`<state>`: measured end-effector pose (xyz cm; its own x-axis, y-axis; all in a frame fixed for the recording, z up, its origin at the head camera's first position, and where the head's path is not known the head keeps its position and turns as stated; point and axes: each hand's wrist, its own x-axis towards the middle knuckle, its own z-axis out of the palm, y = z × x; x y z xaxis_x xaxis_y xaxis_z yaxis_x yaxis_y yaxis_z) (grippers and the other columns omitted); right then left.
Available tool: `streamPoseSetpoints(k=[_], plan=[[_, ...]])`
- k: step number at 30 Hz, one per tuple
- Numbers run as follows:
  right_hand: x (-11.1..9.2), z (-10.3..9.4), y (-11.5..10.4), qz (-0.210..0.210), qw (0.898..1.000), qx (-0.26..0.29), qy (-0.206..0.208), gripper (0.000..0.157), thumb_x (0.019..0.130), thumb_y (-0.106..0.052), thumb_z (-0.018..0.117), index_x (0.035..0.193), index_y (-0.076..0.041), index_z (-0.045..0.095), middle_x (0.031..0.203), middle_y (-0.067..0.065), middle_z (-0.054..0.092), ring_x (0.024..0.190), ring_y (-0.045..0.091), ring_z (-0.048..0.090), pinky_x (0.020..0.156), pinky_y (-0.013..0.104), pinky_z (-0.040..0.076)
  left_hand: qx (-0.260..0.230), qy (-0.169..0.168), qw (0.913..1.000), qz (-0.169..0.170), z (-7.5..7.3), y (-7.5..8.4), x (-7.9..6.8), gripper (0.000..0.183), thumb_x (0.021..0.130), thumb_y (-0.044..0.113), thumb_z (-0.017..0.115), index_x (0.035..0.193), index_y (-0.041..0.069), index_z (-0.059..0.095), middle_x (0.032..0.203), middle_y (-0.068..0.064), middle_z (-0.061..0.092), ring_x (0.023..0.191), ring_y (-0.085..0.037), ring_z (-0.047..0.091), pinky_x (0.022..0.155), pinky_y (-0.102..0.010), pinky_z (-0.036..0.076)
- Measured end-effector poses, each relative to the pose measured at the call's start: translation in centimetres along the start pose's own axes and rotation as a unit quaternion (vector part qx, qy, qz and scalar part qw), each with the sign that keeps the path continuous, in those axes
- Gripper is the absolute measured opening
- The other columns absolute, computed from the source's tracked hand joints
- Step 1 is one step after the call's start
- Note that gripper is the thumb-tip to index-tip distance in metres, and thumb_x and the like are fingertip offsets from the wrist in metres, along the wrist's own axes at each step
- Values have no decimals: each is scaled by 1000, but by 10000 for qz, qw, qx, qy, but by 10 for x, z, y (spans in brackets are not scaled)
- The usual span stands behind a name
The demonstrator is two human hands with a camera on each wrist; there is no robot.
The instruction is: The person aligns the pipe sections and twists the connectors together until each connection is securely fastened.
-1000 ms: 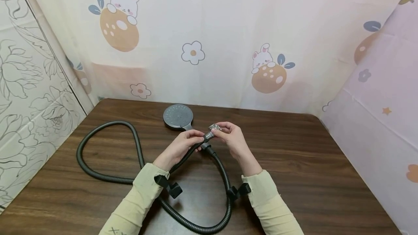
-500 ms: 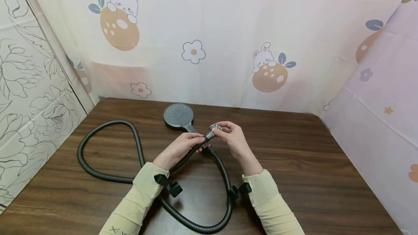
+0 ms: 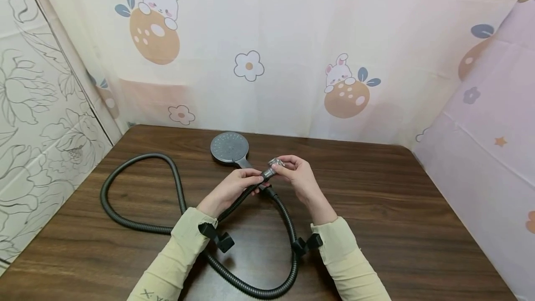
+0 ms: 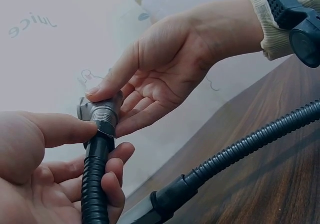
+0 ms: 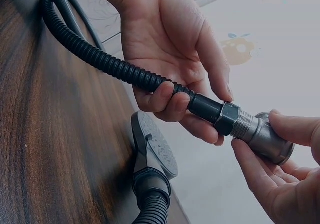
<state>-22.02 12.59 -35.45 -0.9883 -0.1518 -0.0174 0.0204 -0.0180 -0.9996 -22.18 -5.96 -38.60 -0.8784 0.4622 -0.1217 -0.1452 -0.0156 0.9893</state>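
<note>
Near the far middle of the table, my left hand (image 3: 229,190) grips the end of a black ribbed shower hose (image 3: 291,233). In the right wrist view its thumb and fingers are on the black nut (image 5: 228,119) and the hose just behind it. My right hand (image 3: 302,181) pinches a silver metal threaded fitting (image 5: 272,141) between thumb and fingers. The fitting and the nut are in line, and some bare thread shows between them. Behind the hands lies a grey round shower head (image 3: 230,147), joined at its handle to the hose's other end.
Loops of the hose lie across the brown wooden table (image 3: 397,217), left and in front of the hands. A patterned curtain (image 3: 288,22) hangs along the back and both sides. Black wrist cameras (image 3: 307,244) sit on the sleeves, the right one close to the hose.
The head view has shifted very slightly. Both hands stay in nearly the same place on the nut and the fitting, with only small finger movement.
</note>
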Motion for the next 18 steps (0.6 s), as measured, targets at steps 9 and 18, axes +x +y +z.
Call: streamPoseSetpoints(k=[9, 18], plan=[[0, 0, 0, -1, 10000, 53, -32, 32, 86, 0, 59, 115, 9, 50, 99, 12, 61, 81, 9, 63, 75, 26, 52, -18, 49, 9999, 103, 1, -1, 0, 30, 89, 11, 54, 113, -7, 54, 101, -21, 65, 68, -11, 54, 66, -25, 44], [-1, 0, -1, -44, 9999, 94, -95, 32, 86, 0, 59, 114, 10, 49, 93, 7, 61, 80, 9, 63, 77, 30, 52, 146, 129, 9995, 267, 0, -1, 1, 31, 86, 8, 59, 112, -6, 53, 91, -12, 64, 69, -12, 53, 65, -26, 46]])
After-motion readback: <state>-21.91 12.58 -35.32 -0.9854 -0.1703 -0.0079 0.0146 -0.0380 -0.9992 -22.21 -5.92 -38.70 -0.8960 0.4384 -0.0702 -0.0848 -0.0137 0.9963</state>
